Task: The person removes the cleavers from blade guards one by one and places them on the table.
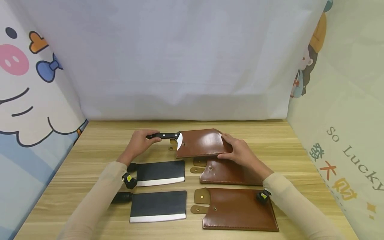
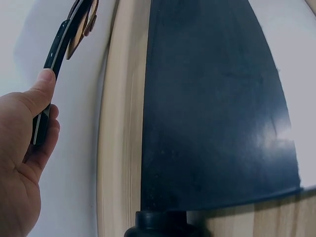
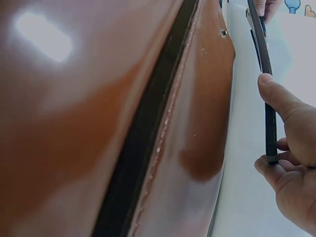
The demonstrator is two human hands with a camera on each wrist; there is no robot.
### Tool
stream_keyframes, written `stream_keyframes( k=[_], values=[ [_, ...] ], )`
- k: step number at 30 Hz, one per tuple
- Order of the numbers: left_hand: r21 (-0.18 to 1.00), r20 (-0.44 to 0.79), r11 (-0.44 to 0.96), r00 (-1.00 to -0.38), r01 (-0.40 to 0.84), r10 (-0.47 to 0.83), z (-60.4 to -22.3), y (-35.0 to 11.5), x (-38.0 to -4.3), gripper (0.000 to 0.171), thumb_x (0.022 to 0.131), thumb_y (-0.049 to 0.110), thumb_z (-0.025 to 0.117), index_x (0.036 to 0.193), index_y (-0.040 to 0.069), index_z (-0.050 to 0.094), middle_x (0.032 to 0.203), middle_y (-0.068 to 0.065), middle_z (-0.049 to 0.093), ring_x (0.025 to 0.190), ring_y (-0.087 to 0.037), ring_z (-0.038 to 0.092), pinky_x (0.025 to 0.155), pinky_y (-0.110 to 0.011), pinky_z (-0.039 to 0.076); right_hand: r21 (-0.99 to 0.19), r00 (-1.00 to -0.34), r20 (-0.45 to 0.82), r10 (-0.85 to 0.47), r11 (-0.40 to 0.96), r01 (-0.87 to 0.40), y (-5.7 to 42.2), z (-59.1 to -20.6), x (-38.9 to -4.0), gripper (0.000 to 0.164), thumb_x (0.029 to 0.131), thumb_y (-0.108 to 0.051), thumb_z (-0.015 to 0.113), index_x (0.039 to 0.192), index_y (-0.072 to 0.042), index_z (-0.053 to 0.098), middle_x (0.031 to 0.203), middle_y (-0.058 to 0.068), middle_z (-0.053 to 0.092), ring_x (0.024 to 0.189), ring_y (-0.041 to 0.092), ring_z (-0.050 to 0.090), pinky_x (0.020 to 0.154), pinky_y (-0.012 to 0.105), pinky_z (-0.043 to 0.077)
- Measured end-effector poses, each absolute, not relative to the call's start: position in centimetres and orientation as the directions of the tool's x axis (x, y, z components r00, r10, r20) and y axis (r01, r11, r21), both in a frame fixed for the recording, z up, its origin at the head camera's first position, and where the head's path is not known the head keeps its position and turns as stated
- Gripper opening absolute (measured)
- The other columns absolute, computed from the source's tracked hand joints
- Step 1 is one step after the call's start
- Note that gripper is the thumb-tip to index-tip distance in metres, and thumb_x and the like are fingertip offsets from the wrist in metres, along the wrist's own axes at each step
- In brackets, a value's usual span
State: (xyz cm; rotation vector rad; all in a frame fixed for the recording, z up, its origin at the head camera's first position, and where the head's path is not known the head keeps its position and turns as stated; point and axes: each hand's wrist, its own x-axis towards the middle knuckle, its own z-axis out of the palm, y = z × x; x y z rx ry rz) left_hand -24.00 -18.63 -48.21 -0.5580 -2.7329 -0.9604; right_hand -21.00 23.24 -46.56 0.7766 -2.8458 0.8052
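My left hand [image 1: 140, 141] pinches the black riveted handle of a cleaver [image 1: 164, 135]. Its blade is mostly hidden inside a brown leather sheath [image 1: 201, 142]; only a bright sliver of metal shows at the sheath's mouth. At the other end of that sheath, my right hand [image 1: 240, 150] holds it between thumb and fingers. In the left wrist view, the thumb [image 2: 43, 81] lies along the handle [image 2: 57, 49]. In the right wrist view, the sheath is seen edge-on [image 3: 269, 123] in the right hand, raised over the table.
Two dark cleavers [image 1: 160, 171] [image 1: 159, 204] lie at the left, black handles pointing left. To their right are two more brown sheaths [image 1: 231, 171] [image 1: 240, 208], flaps toward the cleavers. Behind the wooden table [image 1: 99, 140] hangs a white cloth [image 1: 180, 60].
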Motion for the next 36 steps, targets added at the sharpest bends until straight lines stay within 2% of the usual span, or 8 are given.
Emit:
stream_keyframes(
  k=[4, 12, 20, 28, 36],
  values=[
    [0.564, 0.282, 0.726, -0.918, 0.393, 0.278, -48.1, -18.6, -24.0, 0.042, 0.091, 0.028, 0.079, 0.126, 0.005, 0.073, 0.120, -0.017, 0.073, 0.075, -0.021, 0.058, 0.068, -0.036, 0.042, -0.469, -0.869, 0.205, -0.450, 0.734, -0.491, 23.3, -46.6, -21.0, 0.090, 0.079, -0.034, 0.090, 0.148, 0.006, 0.048, 0.149, 0.030, 0.048, 0.137, 0.044, 0.049, 0.111, 0.053, 0.041],
    [0.560, 0.279, 0.733, -0.921, 0.386, 0.271, -48.4, -18.7, -23.9, 0.043, 0.092, 0.029, 0.078, 0.127, 0.004, 0.072, 0.121, -0.018, 0.073, 0.079, -0.022, 0.059, 0.070, -0.037, 0.043, -0.454, -0.864, 0.214, -0.456, 0.737, -0.501, 23.4, -47.0, -21.0, 0.090, 0.080, -0.035, 0.089, 0.148, 0.007, 0.048, 0.149, 0.030, 0.048, 0.136, 0.044, 0.049, 0.110, 0.054, 0.043],
    [0.557, 0.297, 0.740, -0.923, 0.377, 0.246, -48.8, -19.6, -24.1, 0.041, 0.091, 0.026, 0.079, 0.125, 0.003, 0.074, 0.118, -0.019, 0.073, 0.070, -0.021, 0.053, 0.066, -0.035, 0.041, -0.449, -0.868, 0.232, -0.439, 0.743, -0.496, 24.0, -47.0, -21.2, 0.091, 0.079, -0.036, 0.090, 0.148, 0.005, 0.048, 0.148, 0.030, 0.049, 0.135, 0.045, 0.050, 0.108, 0.055, 0.044],
    [0.543, 0.288, 0.753, -0.925, 0.372, 0.249, -48.5, -19.8, -24.0, 0.041, 0.093, 0.028, 0.077, 0.126, 0.004, 0.073, 0.119, -0.018, 0.073, 0.075, -0.022, 0.056, 0.071, -0.038, 0.042, -0.448, -0.871, 0.228, -0.434, 0.748, -0.490, 24.3, -47.0, -21.3, 0.091, 0.080, -0.036, 0.089, 0.149, 0.005, 0.047, 0.148, 0.030, 0.049, 0.134, 0.046, 0.051, 0.108, 0.055, 0.044],
    [0.555, 0.304, 0.741, -0.922, 0.377, 0.242, -48.4, -20.2, -23.9, 0.041, 0.094, 0.028, 0.076, 0.127, 0.003, 0.072, 0.115, -0.019, 0.074, 0.063, -0.020, 0.050, 0.067, -0.038, 0.041, -0.457, -0.873, 0.221, -0.436, 0.744, -0.487, 24.7, -46.6, -21.1, 0.092, 0.081, -0.034, 0.088, 0.150, 0.007, 0.044, 0.151, 0.030, 0.046, 0.137, 0.046, 0.047, 0.110, 0.056, 0.042]
  ],
)
